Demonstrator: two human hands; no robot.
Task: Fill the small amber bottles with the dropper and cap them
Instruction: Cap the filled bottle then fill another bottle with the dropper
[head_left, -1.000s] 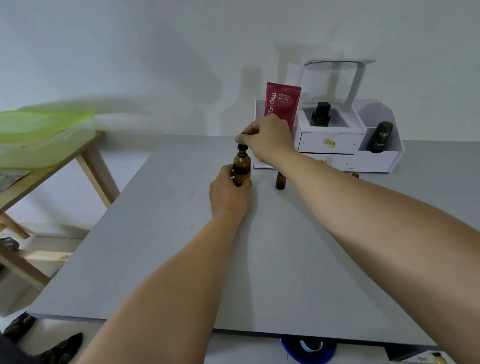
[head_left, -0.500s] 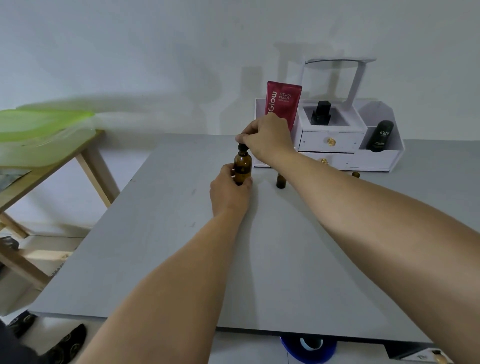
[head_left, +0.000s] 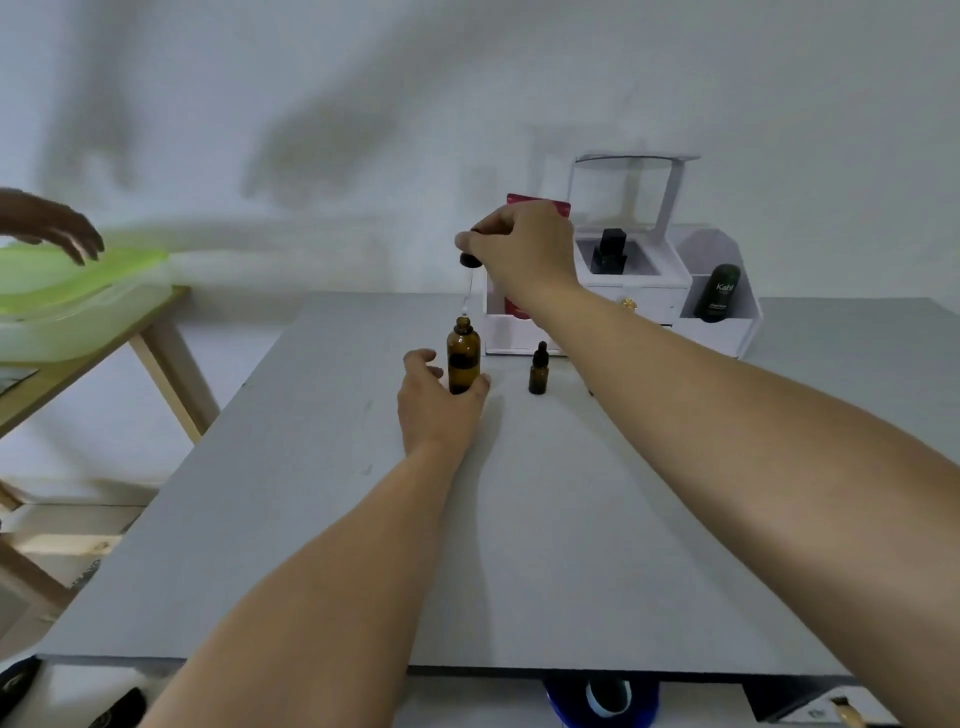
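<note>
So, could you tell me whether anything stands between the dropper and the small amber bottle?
No object stands in the gap, but the black cap on the small amber bottle closes its mouth. The right hand holds the dropper above the large amber bottle.

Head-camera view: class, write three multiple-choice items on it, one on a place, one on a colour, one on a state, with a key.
1. Where does the small amber bottle stand?
A. On the grey table, right of the large amber bottle
B. Inside the white organiser
C. On the side table
2. What colour is the tube behind the right hand?
A. Green
B. Blue
C. Red
3. What state is the dropper in?
A. Screwed onto the bottle
B. Held above the large bottle's mouth
C. Lying on the table
Key: 1 A, it stands beside that bottle; 2 C, its red top shows; 3 B, the right hand pinches its bulb.
</note>
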